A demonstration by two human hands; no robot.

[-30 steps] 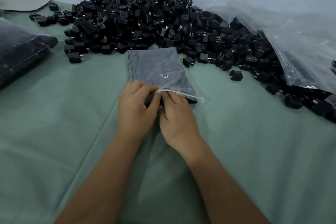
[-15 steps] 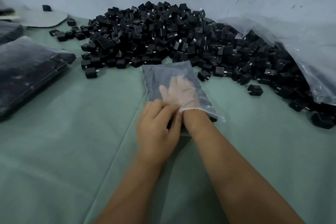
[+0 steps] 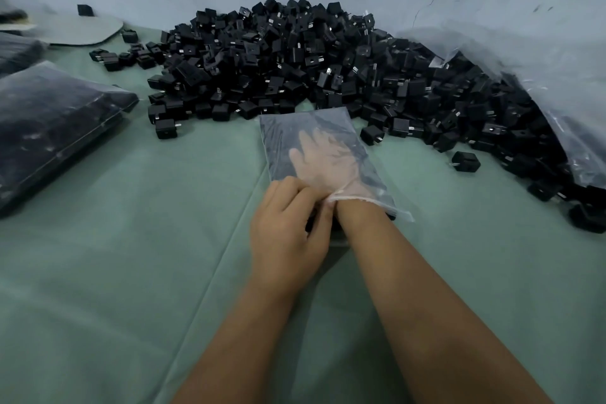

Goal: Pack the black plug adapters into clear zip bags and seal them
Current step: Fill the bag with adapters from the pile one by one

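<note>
A clear zip bag point(image 3: 285, 134) lies flat on the green cloth, its mouth toward me. My right hand point(image 3: 323, 161) is pushed inside it up to the wrist, fingers spread flat and seen through the plastic. My left hand point(image 3: 285, 233) pinches the near edge of the bag's mouth beside the right wrist. Behind the bag rises a large heap of black plug adapters point(image 3: 295, 65). Loose adapters lie nearby, one at the left point(image 3: 166, 128) and one at the right point(image 3: 465, 161).
A filled clear bag of adapters point(image 3: 49, 128) lies at the left, another behind it point(image 3: 16, 52). A big clear plastic sack point(image 3: 541, 75) spills adapters at the right against the wall. A grey flat board point(image 3: 85, 30) lies at the back left.
My right hand has slid from the bag's mouth deep into the bag, fingers spreading. The left hand has kept its pinch on the opening. The view has shifted so everything sits lower and further right.
</note>
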